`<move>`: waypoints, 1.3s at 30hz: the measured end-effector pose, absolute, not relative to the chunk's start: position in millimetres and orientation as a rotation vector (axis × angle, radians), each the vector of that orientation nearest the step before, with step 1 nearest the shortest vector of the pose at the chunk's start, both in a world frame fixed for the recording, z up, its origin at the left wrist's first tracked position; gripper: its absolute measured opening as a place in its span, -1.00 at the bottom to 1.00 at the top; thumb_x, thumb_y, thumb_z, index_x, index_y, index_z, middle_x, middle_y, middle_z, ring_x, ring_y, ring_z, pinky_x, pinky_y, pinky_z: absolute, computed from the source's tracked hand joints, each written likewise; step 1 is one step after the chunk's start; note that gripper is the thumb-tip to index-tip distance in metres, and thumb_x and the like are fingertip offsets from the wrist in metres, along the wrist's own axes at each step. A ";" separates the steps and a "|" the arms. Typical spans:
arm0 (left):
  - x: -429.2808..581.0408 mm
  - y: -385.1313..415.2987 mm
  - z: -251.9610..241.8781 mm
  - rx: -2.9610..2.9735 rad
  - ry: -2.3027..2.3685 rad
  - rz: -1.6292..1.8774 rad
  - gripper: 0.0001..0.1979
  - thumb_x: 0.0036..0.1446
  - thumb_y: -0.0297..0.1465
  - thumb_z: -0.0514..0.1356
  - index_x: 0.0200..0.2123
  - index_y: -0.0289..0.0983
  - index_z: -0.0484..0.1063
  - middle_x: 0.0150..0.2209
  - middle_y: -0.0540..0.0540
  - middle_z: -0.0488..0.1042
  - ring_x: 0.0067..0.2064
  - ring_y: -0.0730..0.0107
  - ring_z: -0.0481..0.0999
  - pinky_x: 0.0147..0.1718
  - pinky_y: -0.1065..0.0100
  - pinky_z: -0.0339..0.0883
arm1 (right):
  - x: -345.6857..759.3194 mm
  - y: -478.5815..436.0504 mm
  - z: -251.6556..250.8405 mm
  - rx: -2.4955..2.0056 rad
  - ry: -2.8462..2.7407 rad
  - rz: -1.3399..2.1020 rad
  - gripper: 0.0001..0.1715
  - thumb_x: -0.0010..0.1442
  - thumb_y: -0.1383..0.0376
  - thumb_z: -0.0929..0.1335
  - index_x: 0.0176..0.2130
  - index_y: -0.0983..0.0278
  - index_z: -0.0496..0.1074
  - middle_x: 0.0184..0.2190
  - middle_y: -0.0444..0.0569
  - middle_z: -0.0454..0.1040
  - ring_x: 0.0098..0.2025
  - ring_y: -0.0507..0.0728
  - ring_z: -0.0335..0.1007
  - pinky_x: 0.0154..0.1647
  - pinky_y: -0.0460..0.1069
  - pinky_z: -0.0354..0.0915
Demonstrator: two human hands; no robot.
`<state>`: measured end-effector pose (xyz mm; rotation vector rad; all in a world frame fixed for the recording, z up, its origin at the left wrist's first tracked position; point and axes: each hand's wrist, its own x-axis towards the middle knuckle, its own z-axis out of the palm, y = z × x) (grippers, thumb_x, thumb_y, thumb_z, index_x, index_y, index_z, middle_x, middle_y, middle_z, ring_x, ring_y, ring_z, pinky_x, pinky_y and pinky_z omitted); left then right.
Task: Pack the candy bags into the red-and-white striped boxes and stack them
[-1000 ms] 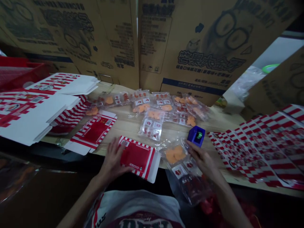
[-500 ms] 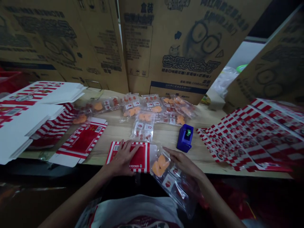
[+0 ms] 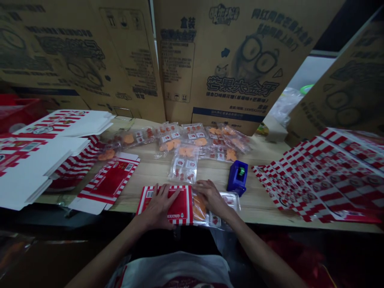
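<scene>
Head view looks down on both hands side by side at the front edge of a pale wood-grain bench [image 3: 264,200]. The left hand [image 3: 159,208] lies with its fingers [image 3: 164,195] spread flat and unclenched on a flattened red-and-white striped paperboard carton [image 3: 180,206], a glossy printed blank with a barcode just past the fingertips. The right hand [image 3: 210,196] sits just beside it, fingers [image 3: 204,186] bent down over a clear plastic bag [image 3: 231,200] of orange pieces and small red-printed packets. Whether those fingers are pinching the film or only resting on it, I cannot tell.

The bag's orange pieces lie under and just below the right fingers, touching the carton's right edge. Beyond the fingertips stands a small blue dispenser [image 3: 237,177] with a green core, and a loose heap of similar crinkly bags [image 3: 183,168] spreads farther on. Left of the left fingers lies another striped blank [image 3: 108,182], then white-backed stacks of folded blanks [image 3: 64,124]. Right of the right fingers, overlapping printed red-checked sheets [image 3: 318,176] fan across the bench. Corrugated cartons [image 3: 234,68] printed with a bespectacled cartoon stand upright behind everything.
</scene>
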<state>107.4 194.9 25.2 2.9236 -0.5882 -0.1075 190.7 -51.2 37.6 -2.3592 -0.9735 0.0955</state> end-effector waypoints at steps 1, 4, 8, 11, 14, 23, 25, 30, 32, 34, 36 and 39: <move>106.7 195.8 24.2 2.918 -0.575 -0.129 0.26 -0.47 -0.05 0.41 0.33 -0.26 -0.04 0.25 -0.45 0.06 0.27 -0.33 0.04 0.23 -0.26 -0.28 | 186.4 -56.0 32.2 -2.323 -0.905 -0.008 -0.66 0.26 0.40 0.25 -0.04 0.19 0.50 0.02 0.11 0.41 0.12 0.23 0.28 0.23 0.24 0.06; 104.5 198.9 21.3 2.907 -0.554 -0.159 0.28 -0.46 -0.05 0.42 0.33 -0.24 -0.07 0.27 -0.44 0.04 0.28 -0.30 0.02 0.23 -0.24 -0.28 | 163.4 -88.9 18.1 -2.257 -0.574 -0.332 -0.67 0.27 0.28 0.26 -0.02 0.26 0.46 0.09 0.17 0.34 0.13 0.25 0.27 0.14 0.19 0.22; 101.9 199.2 20.3 2.892 -0.560 -0.131 0.24 -0.45 -0.10 0.42 0.33 -0.26 -0.03 0.27 -0.43 0.03 0.30 -0.33 -0.02 0.24 -0.25 -0.31 | 124.9 -147.5 9.6 -2.266 0.004 -0.462 -0.46 0.23 0.06 0.28 0.09 0.31 0.36 0.10 0.20 0.33 0.13 0.31 0.26 0.16 0.25 0.18; 101.6 192.6 22.3 2.871 -0.625 -0.113 0.18 -0.40 -0.13 0.40 0.32 -0.27 0.00 0.28 -0.44 0.03 0.30 -0.34 -0.04 0.24 -0.26 -0.33 | 110.7 -160.4 12.4 -2.162 0.134 -0.100 -0.43 0.26 -0.03 0.21 0.02 0.30 0.43 0.01 0.18 0.45 0.05 0.31 0.35 0.12 0.22 0.23; 101.6 181.7 23.3 2.862 -0.694 -0.115 0.15 -0.38 -0.15 0.40 0.31 -0.28 0.01 0.27 -0.46 0.04 0.31 -0.35 -0.04 0.23 -0.28 -0.34 | 110.7 -130.3 15.9 -2.014 0.019 0.135 -0.46 0.28 -0.04 0.19 -0.11 0.27 0.51 -0.07 0.14 0.52 0.01 0.30 0.40 0.12 0.19 0.24; 99.0 184.1 18.3 2.878 -0.430 0.094 0.10 -0.39 -0.13 0.40 0.26 -0.35 0.12 0.19 -0.48 0.13 0.21 -0.37 0.10 0.19 -0.28 -0.19 | 107.2 -20.6 8.9 -1.670 -0.172 0.282 -0.46 0.20 0.08 0.33 0.14 0.16 0.30 0.03 0.11 0.46 0.02 0.28 0.42 0.00 0.16 0.36; 99.2 184.4 24.9 2.867 -0.276 0.199 0.09 -0.36 -0.10 0.39 0.26 -0.36 0.12 0.15 -0.47 0.15 0.18 -0.33 0.14 0.17 -0.27 -0.12 | 107.8 -20.7 13.5 -1.667 -0.130 0.142 -0.54 0.19 0.13 0.35 0.06 0.19 0.31 0.02 0.10 0.45 0.02 0.24 0.40 0.00 0.13 0.35; 89.8 159.9 40.7 2.696 0.106 0.456 0.22 -0.39 0.03 0.39 0.30 -0.37 -0.01 0.09 -0.42 0.17 0.10 -0.26 0.21 0.08 -0.20 0.10 | 104.1 -19.1 23.0 -1.526 -0.003 -0.215 -0.60 0.04 0.21 0.47 -0.23 0.19 0.21 -0.09 -0.01 0.39 -0.06 0.14 0.38 -0.03 0.06 0.33; 82.1 149.2 40.1 2.591 0.144 0.447 0.24 -0.41 0.03 0.41 0.31 -0.33 -0.02 0.08 -0.40 0.18 0.09 -0.27 0.22 0.05 -0.20 0.14 | 107.1 -18.3 22.9 -1.419 0.028 -0.099 -0.56 0.02 0.21 0.49 -0.31 0.18 0.15 -0.29 -0.14 0.41 -0.28 0.06 0.41 -0.25 -0.03 0.37; 75.7 145.1 35.4 2.431 0.138 0.389 0.12 -0.22 0.00 0.36 0.33 -0.28 -0.06 0.10 -0.36 0.22 0.11 -0.21 0.24 0.06 -0.17 0.17 | 115.9 -21.5 22.1 -1.369 0.070 -0.030 -0.56 0.02 0.21 0.49 -0.34 0.18 0.14 -0.44 -0.22 0.38 -0.42 0.03 0.37 -0.39 -0.08 0.34; 72.7 147.5 28.7 2.184 0.109 0.295 -0.09 0.06 -0.10 0.23 0.35 -0.24 -0.16 0.14 -0.32 0.25 0.14 -0.07 0.28 0.09 -0.07 0.21 | 127.5 -28.3 21.2 -1.326 0.082 0.051 -0.58 0.02 0.19 0.49 -0.28 0.17 0.20 -0.41 -0.19 0.45 -0.41 0.06 0.42 -0.38 -0.06 0.36; 72.9 155.3 19.5 1.821 0.064 0.143 -0.28 0.23 -0.22 0.07 0.36 -0.20 -0.18 0.20 -0.25 0.27 0.18 0.10 0.31 0.13 0.08 0.23 | 137.9 -37.8 17.4 -1.301 0.055 0.201 -0.52 0.02 0.17 0.48 -0.10 0.16 0.29 -0.23 -0.05 0.54 -0.25 0.15 0.49 -0.24 0.04 0.41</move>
